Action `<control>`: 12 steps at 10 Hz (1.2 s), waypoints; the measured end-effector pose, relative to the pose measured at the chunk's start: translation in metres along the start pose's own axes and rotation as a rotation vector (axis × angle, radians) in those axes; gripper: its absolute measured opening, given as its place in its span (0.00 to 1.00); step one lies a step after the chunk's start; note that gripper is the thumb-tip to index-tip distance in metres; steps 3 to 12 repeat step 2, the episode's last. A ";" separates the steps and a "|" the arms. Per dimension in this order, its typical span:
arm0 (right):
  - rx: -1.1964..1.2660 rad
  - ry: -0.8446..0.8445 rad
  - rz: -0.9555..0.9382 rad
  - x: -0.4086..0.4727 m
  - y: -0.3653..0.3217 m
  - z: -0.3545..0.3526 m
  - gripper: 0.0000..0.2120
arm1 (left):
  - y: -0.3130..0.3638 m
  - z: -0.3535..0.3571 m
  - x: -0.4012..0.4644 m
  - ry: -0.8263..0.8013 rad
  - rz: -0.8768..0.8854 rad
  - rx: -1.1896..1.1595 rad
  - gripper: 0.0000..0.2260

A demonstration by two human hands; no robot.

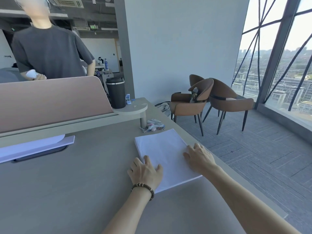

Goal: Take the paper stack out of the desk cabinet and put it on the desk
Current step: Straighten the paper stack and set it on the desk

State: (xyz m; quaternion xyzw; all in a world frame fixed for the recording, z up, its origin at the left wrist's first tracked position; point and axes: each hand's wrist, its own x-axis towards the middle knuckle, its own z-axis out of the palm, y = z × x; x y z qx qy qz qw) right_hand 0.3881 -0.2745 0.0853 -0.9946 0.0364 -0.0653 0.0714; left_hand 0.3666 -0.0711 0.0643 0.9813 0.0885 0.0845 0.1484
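A white paper stack [162, 149] lies flat on the grey desk [76, 183], close to its right edge. My left hand [146, 171], with a bead bracelet on the wrist, rests palm down on the stack's near left corner, fingers spread. My right hand [199, 157] lies palm down on the stack's right side, fingers apart. Neither hand grips the paper. The desk cabinet is out of sight.
A pink divider panel [50, 102] stands at the desk's back. A black tumbler [116, 93] sits on a small raised shelf, with small packets [153, 125] below it. Another white stack [33, 147] lies at left. A person stands behind the divider. Brown chairs [211, 102] stand to the right.
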 end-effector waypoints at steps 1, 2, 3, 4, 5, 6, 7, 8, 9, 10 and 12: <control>0.016 0.028 0.003 -0.003 0.000 -0.007 0.22 | -0.004 -0.009 -0.005 -0.037 0.007 -0.020 0.30; 0.037 0.107 -0.005 -0.016 -0.003 -0.022 0.23 | -0.008 -0.033 -0.014 0.060 0.085 -0.078 0.28; 0.037 0.107 -0.005 -0.016 -0.003 -0.022 0.23 | -0.008 -0.033 -0.014 0.060 0.085 -0.078 0.28; 0.037 0.107 -0.005 -0.016 -0.003 -0.022 0.23 | -0.008 -0.033 -0.014 0.060 0.085 -0.078 0.28; 0.037 0.107 -0.005 -0.016 -0.003 -0.022 0.23 | -0.008 -0.033 -0.014 0.060 0.085 -0.078 0.28; 0.037 0.107 -0.005 -0.016 -0.003 -0.022 0.23 | -0.008 -0.033 -0.014 0.060 0.085 -0.078 0.28; 0.037 0.107 -0.005 -0.016 -0.003 -0.022 0.23 | -0.008 -0.033 -0.014 0.060 0.085 -0.078 0.28; 0.037 0.107 -0.005 -0.016 -0.003 -0.022 0.23 | -0.008 -0.033 -0.014 0.060 0.085 -0.078 0.28; 0.037 0.107 -0.005 -0.016 -0.003 -0.022 0.23 | -0.008 -0.033 -0.014 0.060 0.085 -0.078 0.28; 0.037 0.107 -0.005 -0.016 -0.003 -0.022 0.23 | -0.008 -0.033 -0.014 0.060 0.085 -0.078 0.28; 0.037 0.107 -0.005 -0.016 -0.003 -0.022 0.23 | -0.008 -0.033 -0.014 0.060 0.085 -0.078 0.28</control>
